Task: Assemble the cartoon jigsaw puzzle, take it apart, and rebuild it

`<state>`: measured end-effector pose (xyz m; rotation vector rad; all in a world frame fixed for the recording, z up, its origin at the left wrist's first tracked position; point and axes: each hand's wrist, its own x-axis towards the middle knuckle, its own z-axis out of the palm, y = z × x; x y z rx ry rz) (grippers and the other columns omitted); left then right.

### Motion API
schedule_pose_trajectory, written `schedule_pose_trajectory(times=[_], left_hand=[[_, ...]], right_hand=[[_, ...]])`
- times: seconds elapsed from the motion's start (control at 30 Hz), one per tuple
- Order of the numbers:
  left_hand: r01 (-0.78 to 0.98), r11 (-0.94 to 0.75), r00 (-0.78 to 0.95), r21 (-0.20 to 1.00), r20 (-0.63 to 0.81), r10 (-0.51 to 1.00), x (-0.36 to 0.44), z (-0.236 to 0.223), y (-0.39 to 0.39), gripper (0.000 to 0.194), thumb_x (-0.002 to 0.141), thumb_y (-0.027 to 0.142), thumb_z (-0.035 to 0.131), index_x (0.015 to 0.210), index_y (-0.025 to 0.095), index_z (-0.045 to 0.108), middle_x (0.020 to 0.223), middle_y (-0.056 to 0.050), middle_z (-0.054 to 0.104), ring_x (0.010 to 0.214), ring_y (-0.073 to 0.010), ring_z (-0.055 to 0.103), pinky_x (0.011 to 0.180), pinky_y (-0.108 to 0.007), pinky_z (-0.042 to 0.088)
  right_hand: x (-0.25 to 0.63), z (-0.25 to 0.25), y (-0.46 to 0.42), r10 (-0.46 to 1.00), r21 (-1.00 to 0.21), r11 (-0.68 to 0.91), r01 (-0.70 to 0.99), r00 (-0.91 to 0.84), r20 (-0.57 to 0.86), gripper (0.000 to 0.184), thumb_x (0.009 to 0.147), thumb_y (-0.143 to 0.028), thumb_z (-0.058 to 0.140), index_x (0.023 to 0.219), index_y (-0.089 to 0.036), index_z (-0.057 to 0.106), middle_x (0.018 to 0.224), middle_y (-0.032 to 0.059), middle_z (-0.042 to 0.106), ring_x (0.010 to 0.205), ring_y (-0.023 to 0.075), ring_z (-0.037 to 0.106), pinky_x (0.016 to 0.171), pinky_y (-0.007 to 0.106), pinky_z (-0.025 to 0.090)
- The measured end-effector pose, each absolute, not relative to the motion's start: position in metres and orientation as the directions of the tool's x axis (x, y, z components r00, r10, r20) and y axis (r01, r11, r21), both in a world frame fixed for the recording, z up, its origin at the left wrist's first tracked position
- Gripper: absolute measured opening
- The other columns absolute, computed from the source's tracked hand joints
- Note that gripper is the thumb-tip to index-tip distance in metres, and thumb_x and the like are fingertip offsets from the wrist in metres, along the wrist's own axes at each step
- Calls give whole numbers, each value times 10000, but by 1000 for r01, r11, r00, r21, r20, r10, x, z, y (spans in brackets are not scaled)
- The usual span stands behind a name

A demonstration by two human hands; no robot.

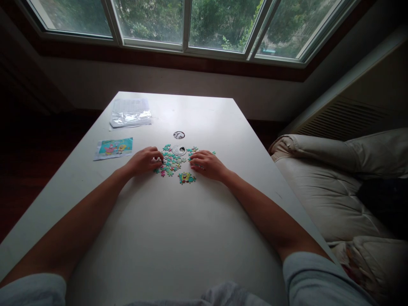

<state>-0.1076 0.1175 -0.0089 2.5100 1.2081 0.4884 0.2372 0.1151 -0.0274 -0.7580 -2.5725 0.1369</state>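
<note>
Sift jigsaw pieces (171,163) with left hand (145,161) and right hand (208,165) (can't tell either grip), sparing the joined SpongeBob section (186,177)

Left arm (91,212): bared, extended forward and slanted inward. Left wrist (125,171): held almost in line with the forearm. Left hand (146,160): turned inward, its back exposed, its fingers (155,154) bent and arched. Right arm (258,212): likewise bared, extended forward and slanted inward. Right wrist (227,174): bent slightly. Right hand (206,164): held palm down, its fingers loosely curved and directed toward the left hand. Both hands are held nearly level, set apart; fingertip closure cannot be made out.
</note>
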Motion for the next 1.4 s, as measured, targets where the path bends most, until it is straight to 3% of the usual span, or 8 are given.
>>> schedule_pose_trajectory(times=[0.23, 0.63, 0.97, 1.4], left_hand=[[737, -551, 515, 390, 204, 833, -102, -15, 117, 164, 873, 348, 632, 947, 237, 727, 909, -25, 621, 828, -176, 569, 740, -274, 416], [677, -572, 583, 464, 137, 801, -126, -8, 125, 234, 877, 380, 626, 1014, 237, 751, 796, 2, 629, 651, -119, 535, 652, -239, 396], [723, -565, 557, 397, 148, 817, -115, -9, 120, 255, 853, 423, 646, 1012, 253, 750, 791, 12, 639, 655, -123, 543, 665, -242, 390], [702, -587, 578, 403, 159, 801, -113, -6, 119, 243, 877, 392, 609, 991, 256, 775, 812, -9, 658, 662, -127, 554, 660, -236, 403]], right_hand=[[237, -28, 115, 533, -220, 846, 486, -746, 399, 206, 1007, -365, 566, 1074, -250, 723, 1218, 77, 723, 1211, 259, 611, 1057, 458, 442], [240, -30, 115, 534, -223, 845, 486, -748, 394, 205, 1002, -368, 572, 1069, -254, 729, 1219, 75, 724, 1204, 259, 613, 1058, 460, 439], [235, -24, 110, 511, -237, 860, 452, -769, 385, 196, 981, -370, 603, 1074, -247, 724, 1214, 81, 724, 1210, 262, 616, 1071, 463, 432], [231, -17, 102, 493, -251, 869, 426, -788, 369, 214, 948, -373, 646, 1112, -263, 730, 1257, 87, 703, 1249, 288, 579, 1057, 496, 456]])
